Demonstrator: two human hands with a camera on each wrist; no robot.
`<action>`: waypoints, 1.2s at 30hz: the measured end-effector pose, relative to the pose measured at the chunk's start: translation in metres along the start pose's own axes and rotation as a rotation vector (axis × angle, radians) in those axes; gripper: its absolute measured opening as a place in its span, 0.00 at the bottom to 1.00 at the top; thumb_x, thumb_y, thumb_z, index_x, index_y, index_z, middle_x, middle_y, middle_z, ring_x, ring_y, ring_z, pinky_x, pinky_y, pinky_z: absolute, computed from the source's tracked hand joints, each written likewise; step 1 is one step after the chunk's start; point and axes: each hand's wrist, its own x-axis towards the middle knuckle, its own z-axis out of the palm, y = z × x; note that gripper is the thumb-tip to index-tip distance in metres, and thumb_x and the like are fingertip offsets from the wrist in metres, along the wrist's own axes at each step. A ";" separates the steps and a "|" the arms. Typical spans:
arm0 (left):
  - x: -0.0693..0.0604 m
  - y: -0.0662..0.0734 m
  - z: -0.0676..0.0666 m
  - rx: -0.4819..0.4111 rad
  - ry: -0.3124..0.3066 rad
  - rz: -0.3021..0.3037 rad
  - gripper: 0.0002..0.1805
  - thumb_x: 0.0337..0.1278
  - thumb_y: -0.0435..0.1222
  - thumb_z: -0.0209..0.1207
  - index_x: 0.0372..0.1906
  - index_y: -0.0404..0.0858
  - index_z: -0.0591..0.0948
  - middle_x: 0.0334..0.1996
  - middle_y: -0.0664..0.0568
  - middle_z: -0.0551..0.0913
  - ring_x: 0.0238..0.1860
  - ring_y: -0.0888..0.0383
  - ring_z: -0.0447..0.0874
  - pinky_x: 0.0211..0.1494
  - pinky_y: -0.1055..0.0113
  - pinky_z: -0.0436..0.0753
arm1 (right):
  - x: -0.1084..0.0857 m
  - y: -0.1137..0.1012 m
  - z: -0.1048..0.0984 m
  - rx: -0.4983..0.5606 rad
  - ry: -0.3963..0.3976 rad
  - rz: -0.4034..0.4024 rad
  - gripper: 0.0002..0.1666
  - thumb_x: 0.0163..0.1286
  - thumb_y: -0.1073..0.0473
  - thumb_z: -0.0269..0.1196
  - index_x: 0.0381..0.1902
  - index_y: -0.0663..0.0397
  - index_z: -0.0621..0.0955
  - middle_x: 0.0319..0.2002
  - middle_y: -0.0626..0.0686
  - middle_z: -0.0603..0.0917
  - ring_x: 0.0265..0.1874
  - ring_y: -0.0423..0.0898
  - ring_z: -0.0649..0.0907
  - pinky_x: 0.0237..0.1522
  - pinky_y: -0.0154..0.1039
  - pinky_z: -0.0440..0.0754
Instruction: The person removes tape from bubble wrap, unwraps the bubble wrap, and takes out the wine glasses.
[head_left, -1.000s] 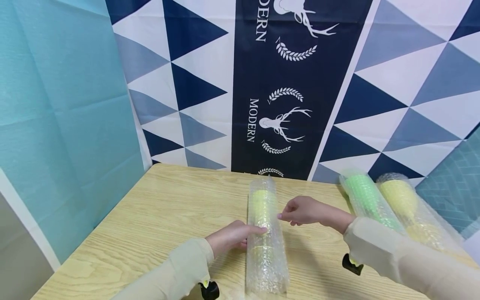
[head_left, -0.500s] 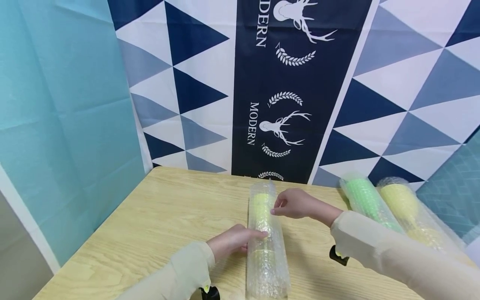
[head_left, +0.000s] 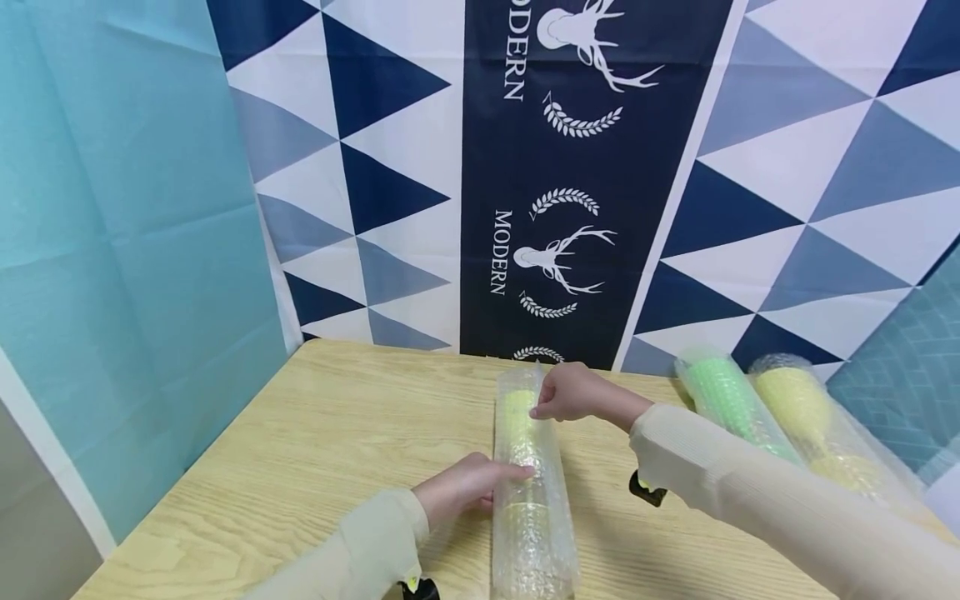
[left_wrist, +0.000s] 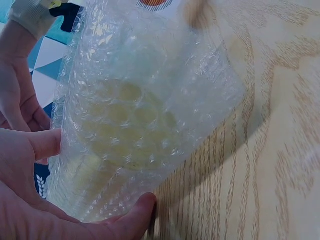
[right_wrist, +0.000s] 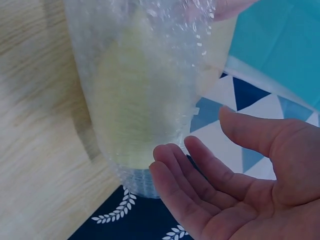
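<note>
A yellow goblet-shaped thing rolled in clear bubble wrap lies lengthwise on the wooden table. My left hand grips its middle from the left, thumb across the top. In the left wrist view, the thumb and fingers curl round the bubble wrap, with yellow showing dimly through it. Beside the far part of the roll is my right hand, its fingertips at the right edge. The right wrist view shows this right hand with fingers loosely bent and the thumb apart, pinching nothing; whether the fingertips touch the wrap is unclear.
Two more bubble-wrapped pieces, one green and one yellow, lie at the table's right side. A patterned cloth hangs behind the wooden table; a teal cloth hangs at the left.
My right hand has moved left and toward the far end, coming up to the wrapped roll. The left hand keeps its hold in about the same place.
</note>
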 end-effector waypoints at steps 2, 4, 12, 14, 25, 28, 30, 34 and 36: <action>0.000 -0.001 0.001 0.006 0.012 -0.001 0.26 0.56 0.47 0.62 0.46 0.27 0.77 0.33 0.49 0.85 0.30 0.62 0.82 0.42 0.68 0.83 | 0.003 -0.002 -0.001 -0.016 -0.003 -0.004 0.12 0.59 0.52 0.68 0.23 0.54 0.87 0.17 0.49 0.85 0.18 0.38 0.80 0.24 0.30 0.76; -0.001 -0.001 0.002 0.013 0.029 -0.006 0.25 0.54 0.48 0.63 0.44 0.28 0.78 0.31 0.51 0.84 0.29 0.62 0.81 0.42 0.68 0.82 | 0.007 -0.004 0.000 -0.042 -0.006 -0.011 0.12 0.59 0.52 0.67 0.23 0.54 0.87 0.16 0.49 0.85 0.16 0.37 0.80 0.24 0.29 0.75; -0.004 -0.002 0.001 0.059 0.050 -0.033 0.27 0.54 0.50 0.63 0.46 0.30 0.77 0.35 0.50 0.83 0.32 0.61 0.81 0.47 0.66 0.78 | 0.021 -0.011 0.003 -0.130 -0.006 -0.022 0.17 0.58 0.51 0.67 0.14 0.53 0.85 0.09 0.45 0.78 0.14 0.36 0.74 0.22 0.27 0.70; -0.004 -0.002 0.001 0.060 0.044 -0.033 0.27 0.54 0.50 0.63 0.47 0.29 0.77 0.37 0.49 0.84 0.34 0.60 0.82 0.48 0.64 0.78 | 0.025 -0.013 0.004 -0.144 0.003 -0.027 0.21 0.57 0.51 0.68 0.08 0.52 0.80 0.07 0.41 0.71 0.15 0.36 0.70 0.23 0.28 0.68; -0.002 -0.001 0.002 0.045 0.033 0.013 0.23 0.55 0.48 0.63 0.43 0.31 0.78 0.33 0.51 0.85 0.30 0.62 0.81 0.40 0.70 0.79 | 0.037 -0.024 0.009 -0.260 0.023 -0.010 0.23 0.55 0.49 0.70 0.10 0.54 0.76 0.12 0.45 0.74 0.18 0.40 0.72 0.34 0.37 0.79; -0.002 -0.001 0.002 0.041 0.028 0.015 0.23 0.55 0.48 0.63 0.42 0.31 0.79 0.31 0.51 0.85 0.28 0.63 0.81 0.37 0.72 0.78 | 0.039 -0.027 0.011 -0.231 0.008 0.013 0.25 0.55 0.50 0.70 0.12 0.52 0.69 0.15 0.45 0.69 0.19 0.42 0.70 0.31 0.35 0.77; -0.001 -0.001 0.002 0.038 0.024 0.020 0.23 0.56 0.48 0.62 0.42 0.31 0.79 0.31 0.52 0.85 0.28 0.64 0.80 0.36 0.72 0.78 | 0.039 -0.030 0.012 -0.207 -0.003 0.027 0.24 0.55 0.51 0.71 0.13 0.52 0.68 0.16 0.46 0.69 0.18 0.42 0.70 0.27 0.34 0.76; 0.000 -0.002 0.003 0.030 0.028 0.029 0.22 0.56 0.48 0.62 0.41 0.31 0.79 0.30 0.52 0.85 0.27 0.64 0.80 0.36 0.72 0.80 | 0.042 -0.033 0.013 -0.190 -0.001 0.055 0.20 0.54 0.55 0.70 0.14 0.54 0.72 0.16 0.48 0.73 0.15 0.41 0.72 0.20 0.31 0.73; 0.000 -0.003 0.004 0.030 0.033 0.035 0.21 0.56 0.47 0.62 0.40 0.31 0.79 0.29 0.52 0.84 0.26 0.64 0.80 0.36 0.71 0.80 | 0.043 -0.036 0.014 -0.204 0.003 0.067 0.17 0.53 0.56 0.70 0.16 0.55 0.74 0.17 0.49 0.74 0.16 0.42 0.72 0.20 0.31 0.72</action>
